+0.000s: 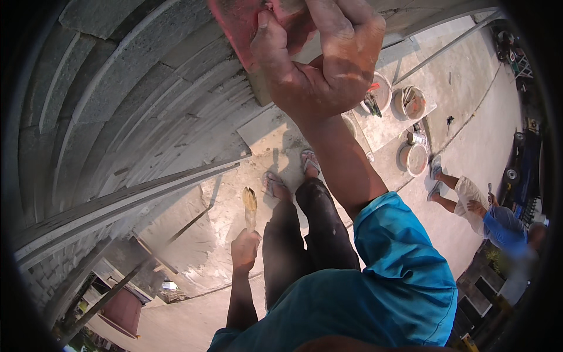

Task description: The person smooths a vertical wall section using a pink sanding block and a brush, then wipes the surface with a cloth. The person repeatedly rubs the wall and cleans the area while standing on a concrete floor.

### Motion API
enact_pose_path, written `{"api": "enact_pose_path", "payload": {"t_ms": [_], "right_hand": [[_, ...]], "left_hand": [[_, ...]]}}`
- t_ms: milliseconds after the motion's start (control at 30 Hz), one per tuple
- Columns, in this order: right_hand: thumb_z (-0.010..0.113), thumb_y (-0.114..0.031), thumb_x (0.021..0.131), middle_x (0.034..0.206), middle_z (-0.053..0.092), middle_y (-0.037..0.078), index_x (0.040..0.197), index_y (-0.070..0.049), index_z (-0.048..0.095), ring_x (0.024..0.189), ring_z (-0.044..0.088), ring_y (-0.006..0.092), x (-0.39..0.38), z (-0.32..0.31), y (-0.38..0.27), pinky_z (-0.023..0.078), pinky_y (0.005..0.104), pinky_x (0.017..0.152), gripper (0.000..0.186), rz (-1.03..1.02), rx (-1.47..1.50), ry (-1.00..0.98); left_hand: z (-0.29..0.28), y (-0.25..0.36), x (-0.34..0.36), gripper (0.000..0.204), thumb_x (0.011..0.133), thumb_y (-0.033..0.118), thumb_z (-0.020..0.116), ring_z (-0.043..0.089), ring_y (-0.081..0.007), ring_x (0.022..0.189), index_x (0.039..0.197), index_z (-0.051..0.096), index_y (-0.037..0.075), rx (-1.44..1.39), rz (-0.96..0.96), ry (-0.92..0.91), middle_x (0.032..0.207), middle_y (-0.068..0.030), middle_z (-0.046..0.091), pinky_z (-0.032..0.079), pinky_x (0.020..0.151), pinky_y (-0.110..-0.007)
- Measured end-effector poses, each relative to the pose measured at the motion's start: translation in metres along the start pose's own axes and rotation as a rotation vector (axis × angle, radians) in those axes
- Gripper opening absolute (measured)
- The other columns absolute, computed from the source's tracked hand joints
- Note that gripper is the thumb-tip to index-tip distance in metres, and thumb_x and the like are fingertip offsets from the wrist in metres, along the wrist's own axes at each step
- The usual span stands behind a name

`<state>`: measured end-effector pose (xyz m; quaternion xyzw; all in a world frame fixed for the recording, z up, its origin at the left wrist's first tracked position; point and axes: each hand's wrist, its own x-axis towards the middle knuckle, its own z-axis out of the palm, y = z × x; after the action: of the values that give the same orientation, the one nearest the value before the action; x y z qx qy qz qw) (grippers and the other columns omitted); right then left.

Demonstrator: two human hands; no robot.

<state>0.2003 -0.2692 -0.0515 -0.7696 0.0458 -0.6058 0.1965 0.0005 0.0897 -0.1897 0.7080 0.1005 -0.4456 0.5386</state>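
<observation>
while my left grip (245, 251) holds a brush (250, 206), my right grip (319, 76) clasps a pink piece (233, 24). buckets (404, 156) stand below.

Wall (146, 100) at left. Buckets (403, 156) on floor (487, 117) at right; another person (474, 210) beyond them. Brush (250, 202) in left hand (245, 250).

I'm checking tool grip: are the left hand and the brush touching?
Touching. The head view shows the left hand closed around the lower end of the brush.
</observation>
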Motion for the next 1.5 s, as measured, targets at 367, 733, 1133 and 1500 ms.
{"api": "enact_pose_path", "payload": {"t_ms": [367,733,1133,1500], "right_hand": [[0.081,0.000,0.076,0.114,0.055,0.015,0.123,0.000,0.064,0.095,0.060,0.0240,0.000,0.006,0.003,0.055,0.0331,0.073,0.050,-0.116,0.024,0.116],[0.082,-0.005,0.077,0.112,0.053,0.015,0.121,-0.004,0.061,0.096,0.060,0.0268,-0.143,-0.003,0.027,0.054,0.0348,0.079,0.049,0.217,0.104,-0.096],[0.073,-0.005,0.083,0.112,0.050,0.013,0.124,-0.014,0.054,0.091,0.061,0.0292,-0.192,0.003,0.042,0.056,0.0374,0.072,0.046,0.279,0.026,-0.243],[0.075,-0.007,0.078,0.105,0.054,0.009,0.106,-0.016,0.069,0.079,0.063,0.0226,0.044,0.019,-0.001,0.052,0.0310,0.060,0.030,-0.083,0.094,0.365]], "left_hand": [[0.007,-0.001,-0.006,0.038,0.103,0.038,0.055,0.037,-0.0036,0.055,0.088,0.061,0.004,0.023,0.025,-0.015,0.061,0.0055,0.044,0.027,0.050,-0.024],[0.013,0.004,-0.009,0.037,0.101,0.039,0.057,0.039,-0.0041,0.051,0.087,0.059,0.005,-0.047,0.054,-0.010,0.060,0.0052,0.044,0.030,0.047,-0.023],[0.018,0.013,-0.014,0.034,0.103,0.035,0.056,0.039,-0.0036,0.051,0.091,0.060,0.004,-0.020,0.052,0.043,0.061,0.0051,0.044,0.029,0.046,-0.022],[0.021,0.008,-0.022,0.035,0.102,0.036,0.057,0.039,-0.0046,0.050,0.091,0.061,0.004,-0.056,0.043,0.065,0.060,0.0048,0.044,0.030,0.046,-0.023]]}}
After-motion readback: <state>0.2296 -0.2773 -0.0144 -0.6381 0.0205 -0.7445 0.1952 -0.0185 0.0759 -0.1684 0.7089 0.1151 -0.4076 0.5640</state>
